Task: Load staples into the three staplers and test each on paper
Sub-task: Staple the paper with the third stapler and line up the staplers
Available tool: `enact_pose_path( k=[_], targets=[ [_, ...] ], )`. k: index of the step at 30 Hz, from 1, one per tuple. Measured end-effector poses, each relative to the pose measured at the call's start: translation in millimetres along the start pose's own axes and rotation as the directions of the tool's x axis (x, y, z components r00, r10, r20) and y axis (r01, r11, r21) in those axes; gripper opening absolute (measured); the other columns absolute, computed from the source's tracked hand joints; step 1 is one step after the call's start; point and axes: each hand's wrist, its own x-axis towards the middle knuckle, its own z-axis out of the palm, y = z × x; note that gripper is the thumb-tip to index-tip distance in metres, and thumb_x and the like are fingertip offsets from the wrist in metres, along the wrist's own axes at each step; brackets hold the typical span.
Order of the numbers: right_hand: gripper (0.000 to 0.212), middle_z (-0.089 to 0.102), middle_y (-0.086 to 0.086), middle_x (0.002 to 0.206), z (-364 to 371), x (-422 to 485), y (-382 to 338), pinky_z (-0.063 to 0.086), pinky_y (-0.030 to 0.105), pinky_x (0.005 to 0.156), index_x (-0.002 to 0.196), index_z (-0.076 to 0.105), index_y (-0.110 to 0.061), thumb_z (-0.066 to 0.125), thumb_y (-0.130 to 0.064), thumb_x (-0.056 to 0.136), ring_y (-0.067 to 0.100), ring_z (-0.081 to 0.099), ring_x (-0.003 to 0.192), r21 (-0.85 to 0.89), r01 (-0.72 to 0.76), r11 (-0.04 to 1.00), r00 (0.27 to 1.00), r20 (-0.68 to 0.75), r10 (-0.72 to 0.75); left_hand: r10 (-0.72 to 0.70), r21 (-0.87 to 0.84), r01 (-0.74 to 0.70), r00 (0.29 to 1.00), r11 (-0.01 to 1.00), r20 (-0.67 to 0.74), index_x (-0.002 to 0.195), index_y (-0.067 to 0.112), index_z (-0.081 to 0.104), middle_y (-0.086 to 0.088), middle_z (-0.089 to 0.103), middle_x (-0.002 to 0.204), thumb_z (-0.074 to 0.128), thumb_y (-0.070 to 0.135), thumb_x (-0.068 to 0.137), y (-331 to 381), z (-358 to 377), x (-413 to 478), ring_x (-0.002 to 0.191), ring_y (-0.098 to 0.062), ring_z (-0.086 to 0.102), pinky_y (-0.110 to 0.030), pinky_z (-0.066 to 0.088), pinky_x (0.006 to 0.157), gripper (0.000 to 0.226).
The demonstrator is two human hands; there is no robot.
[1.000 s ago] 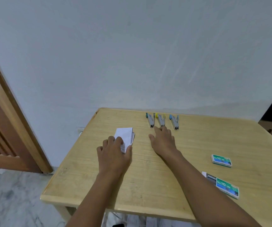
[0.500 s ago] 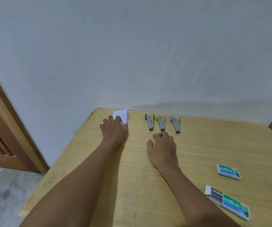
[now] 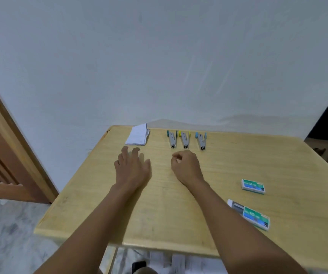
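Staplers (image 3: 184, 139), 3 of them, lie side by side at the far edge of the table (image 3: 277, 159), noses toward me, with teal, yellow and blue ends. They look small, stiff and metal-bodied, light enough for 1 hand. I judge the smooth steel could slip, so I would take each across its flanks near the middle, thumb on 1 side and fingers on the other. The paper (image 3: 138, 134), a thin folded stack at the far left corner, should be limp and easy to crease.

My left hand (image 3: 132, 169) is spread with straight fingers just short of the paper and holds nothing; its fingertips are blurred. My right hand (image 3: 186, 167) is just before the staplers, fingers curled in, with nothing that I can see in them. 2 staple boxes sit well to the right: a shut box (image 3: 253, 186) and, nearer me, an open box (image 3: 250, 215) with its tray slid partway out.

I cannot tell whether any stapler is loaded, nor how their tops open. What the tray holds is too small to make out.
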Motion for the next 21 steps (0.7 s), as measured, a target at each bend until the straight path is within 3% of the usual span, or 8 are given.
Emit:
enact_pose_path(
  k=[2, 4, 8, 11, 15, 21],
  targets=[
    [0.031, 0.065, -0.005, 0.123, -24.2, -16.9, -6.6, 0.048, 0.029, 0.094, 0.123, 0.066, -0.020, 0.054, -0.029, 0.096, 0.012, 0.060, 0.113, 0.056, 0.025, 0.998, 0.987, 0.156, -0.033, 0.027, 0.001, -0.027, 0.999, 1.000, 0.021, 0.131, 0.015, 0.053, -0.013, 0.041, 0.142, 0.053, 0.037, 0.093, -5.4, -12.0, -24.5, 0.131, -0.033, 0.038, -0.044, 0.027, 0.107, 0.045],
    [0.028, 0.066, -0.014, 0.114, -51.0, -40.8, -6.6, 0.048, 0.023, 0.087, 0.120, 0.067, -0.027, 0.053, -0.034, 0.097, 0.002, 0.061, 0.105, 0.008, 0.145, 0.989, 0.965, 0.219, -0.143, 0.050, -0.009, -0.050, 0.999, 0.999, 0.010, 0.122, 0.017, 0.061, -0.011, 0.048, 0.135, 0.055, 0.038, 0.092, -7.0, -18.7, -46.7, 0.128, -0.032, 0.039, -0.044, 0.027, 0.106, 0.037],
    [0.017, 0.064, -0.023, 0.099, -108.6, -107.5, 26.8, 0.048, 0.023, 0.085, 0.107, 0.070, -0.034, 0.060, -0.034, 0.094, -0.005, 0.059, 0.094, -0.002, 0.221, 0.975, 0.975, -0.009, -0.221, 0.130, -0.065, -0.131, 0.991, 0.989, -0.009, 0.117, 0.024, 0.064, -0.005, 0.047, 0.135, 0.057, 0.042, 0.091, 13.7, -13.1, -89.6, 0.129, -0.029, 0.034, -0.046, 0.022, 0.105, 0.033],
    [0.024, 0.060, -0.016, 0.108, -142.9, -140.4, 69.4, 0.046, 0.034, 0.093, 0.111, 0.069, -0.032, 0.066, -0.039, 0.089, 0.008, 0.057, 0.102, -0.132, 0.116, 0.984, 0.985, -0.111, -0.131, 0.227, -0.149, -0.222, 0.974, 0.964, 0.017, 0.114, 0.029, 0.066, 0.000, 0.047, 0.130, 0.059, 0.044, 0.090, 48.5, 1.2, -117.3, 0.124, -0.023, 0.033, -0.038, 0.019, 0.099, 0.029],
    [0.053, 0.057, -0.006, 0.124, -165.1, -158.8, 111.9, 0.043, 0.039, 0.102, 0.126, 0.064, -0.029, 0.071, -0.054, 0.079, 0.017, 0.050, 0.119, -0.262, -0.061, 0.963, 0.998, 0.016, 0.067, 0.362, -0.203, -0.343, 0.930, 0.917, 0.063, 0.115, 0.033, 0.067, 0.003, 0.046, 0.125, 0.059, 0.050, 0.090, 99.5, 24.3, -150.7, 0.119, -0.019, 0.032, -0.029, 0.013, 0.088, 0.032],
    [0.040, 0.058, -0.012, 0.122, -161.0, -160.9, 130.1, 0.033, 0.037, 0.102, 0.123, 0.063, -0.036, 0.063, -0.054, 0.087, 0.013, 0.047, 0.118, -0.269, -0.008, 0.963, 1.000, 0.021, 0.014, 0.392, -0.129, -0.375, 0.910, 0.918, 0.139, 0.115, 0.035, 0.068, 0.006, 0.049, 0.118, 0.051, 0.051, 0.091, 121.3, 34.2, -161.8, 0.114, -0.018, 0.035, -0.033, 0.019, 0.088, 0.034]
  ],
)
